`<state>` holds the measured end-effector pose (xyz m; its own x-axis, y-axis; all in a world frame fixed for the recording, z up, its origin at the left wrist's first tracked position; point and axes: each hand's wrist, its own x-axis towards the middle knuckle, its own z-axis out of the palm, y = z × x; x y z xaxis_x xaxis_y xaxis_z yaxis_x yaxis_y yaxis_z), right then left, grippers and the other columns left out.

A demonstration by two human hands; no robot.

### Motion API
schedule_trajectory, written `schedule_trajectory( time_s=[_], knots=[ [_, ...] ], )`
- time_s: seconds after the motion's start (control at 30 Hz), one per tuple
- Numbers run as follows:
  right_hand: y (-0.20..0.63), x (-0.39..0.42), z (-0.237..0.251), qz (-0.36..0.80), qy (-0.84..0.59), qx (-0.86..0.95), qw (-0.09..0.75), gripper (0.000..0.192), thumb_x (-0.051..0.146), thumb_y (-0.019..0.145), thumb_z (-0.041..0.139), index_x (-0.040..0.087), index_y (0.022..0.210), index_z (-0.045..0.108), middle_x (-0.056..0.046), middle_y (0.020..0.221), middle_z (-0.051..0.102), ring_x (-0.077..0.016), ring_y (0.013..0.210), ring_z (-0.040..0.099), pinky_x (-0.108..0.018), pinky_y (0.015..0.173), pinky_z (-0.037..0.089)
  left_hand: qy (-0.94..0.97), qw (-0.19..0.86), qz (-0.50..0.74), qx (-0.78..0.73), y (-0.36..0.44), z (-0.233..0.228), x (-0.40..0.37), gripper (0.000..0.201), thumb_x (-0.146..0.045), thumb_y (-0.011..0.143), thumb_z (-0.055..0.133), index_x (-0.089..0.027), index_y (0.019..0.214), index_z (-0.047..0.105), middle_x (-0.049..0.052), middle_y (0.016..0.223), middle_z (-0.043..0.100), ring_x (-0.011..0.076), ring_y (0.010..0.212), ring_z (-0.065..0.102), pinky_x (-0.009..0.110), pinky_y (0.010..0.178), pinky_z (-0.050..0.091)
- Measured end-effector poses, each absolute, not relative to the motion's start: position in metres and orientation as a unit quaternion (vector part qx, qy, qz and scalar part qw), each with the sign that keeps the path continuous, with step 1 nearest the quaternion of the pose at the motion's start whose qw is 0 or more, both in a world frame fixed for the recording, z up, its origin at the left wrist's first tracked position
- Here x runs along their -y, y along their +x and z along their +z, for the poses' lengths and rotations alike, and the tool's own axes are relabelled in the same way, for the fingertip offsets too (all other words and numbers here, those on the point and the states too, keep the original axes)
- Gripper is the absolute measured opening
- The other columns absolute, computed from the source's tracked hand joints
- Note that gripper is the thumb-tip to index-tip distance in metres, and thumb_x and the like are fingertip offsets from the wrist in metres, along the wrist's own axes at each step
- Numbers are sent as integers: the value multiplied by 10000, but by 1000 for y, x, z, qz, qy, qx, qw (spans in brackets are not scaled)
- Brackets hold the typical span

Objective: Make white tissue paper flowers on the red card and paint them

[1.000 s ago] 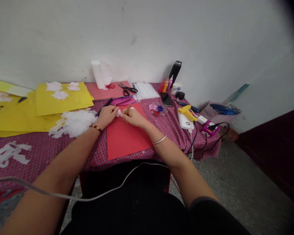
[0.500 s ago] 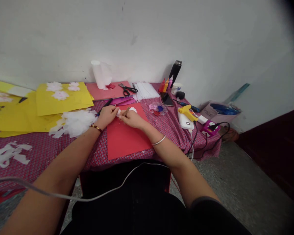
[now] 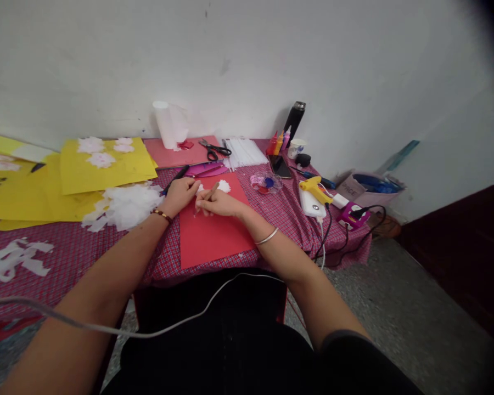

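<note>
Over checked cloth (image 3: 280, 211), centre of frame, pinching brown stick (image 3: 213, 190) with right hand (image 3: 219, 203), white scrap (image 3: 200, 187) with left hand (image 3: 181, 193).

Red sheet (image 3: 222, 236), plaid red-and-blue cloth (image 3: 282, 211), white flower (image 3: 224, 186); stick (image 3: 212, 191) looks brownish.

1 black flask (image 3: 295, 118) stands near 1 patterned cup (image 3: 297, 150) and 1 dark-screened phone (image 3: 279, 167).

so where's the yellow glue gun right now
In the head view, the yellow glue gun is at the table's right side, overlapping the white power bank, left of the purple power strip.
</note>
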<state>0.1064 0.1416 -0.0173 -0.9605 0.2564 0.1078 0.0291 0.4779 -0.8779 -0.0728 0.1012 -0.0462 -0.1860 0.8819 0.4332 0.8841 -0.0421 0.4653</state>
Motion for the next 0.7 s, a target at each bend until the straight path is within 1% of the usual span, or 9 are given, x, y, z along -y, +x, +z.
schedule_trajectory(
  time_s=[0.07,0.1,0.17,0.27,0.4,0.57,0.63,0.7],
  knots=[
    [107,-139,-15,561,-37,825,55,203,222,963,463,128,810,557,24,599,573,-99,556,541,-215,585,444,-638,-1,-337,692,-73,-46,-101,380,-404,877,425,-212,549,419,-8,525,455,144,537,385,305,545,247],
    [107,-138,-14,573,-29,818,49,214,225,968,458,124,810,561,22,600,578,-94,550,544,-210,578,448,-639,-2,-336,692,-72,-46,-101,380,-405,878,425,-211,551,425,-8,524,458,144,536,388,304,543,248],
    [106,-138,-15,568,-56,817,85,216,202,964,464,124,784,556,31,584,562,-81,536,532,-194,561,436,-640,-4,-335,692,-72,-46,-101,381,-404,881,424,-208,554,442,-5,529,472,146,540,402,302,543,252],
    [105,-141,-17,528,-117,830,139,218,168,950,476,130,745,539,47,554,529,-71,510,500,-187,546,410,-639,0,-333,694,-73,-46,-101,381,-390,884,425,-206,553,459,1,537,494,149,547,418,303,547,257],
    [105,-141,-19,483,-114,855,148,215,174,945,476,133,745,542,43,583,537,-73,539,507,-195,576,407,-638,3,-331,695,-73,-47,-101,385,-393,882,427,-208,544,448,0,529,481,150,541,408,308,546,250],
    [107,-136,-18,447,-108,879,125,226,198,951,470,132,752,552,38,603,549,-79,570,526,-200,594,409,-644,-1,-330,690,-72,-45,-100,371,-399,875,429,-212,554,418,-10,527,447,147,538,406,310,552,246],
    [107,-136,-16,462,-102,875,102,243,205,962,456,129,754,558,40,578,546,-75,543,525,-194,577,415,-644,-2,-330,691,-71,-44,-99,375,-401,875,423,-214,551,410,-11,521,435,146,533,396,312,550,242],
    [109,-135,-13,492,-87,864,58,254,225,971,450,128,763,559,48,541,536,-71,497,514,-185,532,413,-642,-3,-330,692,-70,-43,-99,375,-399,877,418,-213,551,415,-10,521,436,146,532,393,313,549,241]
  ],
)
